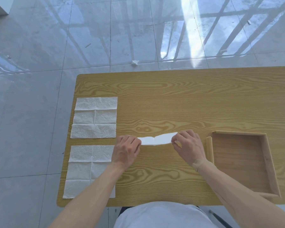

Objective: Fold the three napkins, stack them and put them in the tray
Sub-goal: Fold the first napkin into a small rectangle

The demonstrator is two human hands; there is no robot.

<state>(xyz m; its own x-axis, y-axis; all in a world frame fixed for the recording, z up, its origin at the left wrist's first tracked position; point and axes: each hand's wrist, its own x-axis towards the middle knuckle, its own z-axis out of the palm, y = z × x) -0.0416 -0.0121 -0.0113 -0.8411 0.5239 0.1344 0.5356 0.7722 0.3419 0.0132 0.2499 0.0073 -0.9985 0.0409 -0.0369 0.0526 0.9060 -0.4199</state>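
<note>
Both bare hands, left hand (127,148) and right hand (187,145), are pinching a narrow white folded paper napkin strip (156,139) above the wood-grain counter (171,99), mid first fold; next, halving it, beside the empty shallow wooden tray (263,162).

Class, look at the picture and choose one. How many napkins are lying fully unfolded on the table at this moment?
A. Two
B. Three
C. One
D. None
A: two unfolded napkins, the far flat napkin and the near flat napkin, lie at the table's left end, while the third, a folded strip, is held between the left hand and the right hand.
</note>
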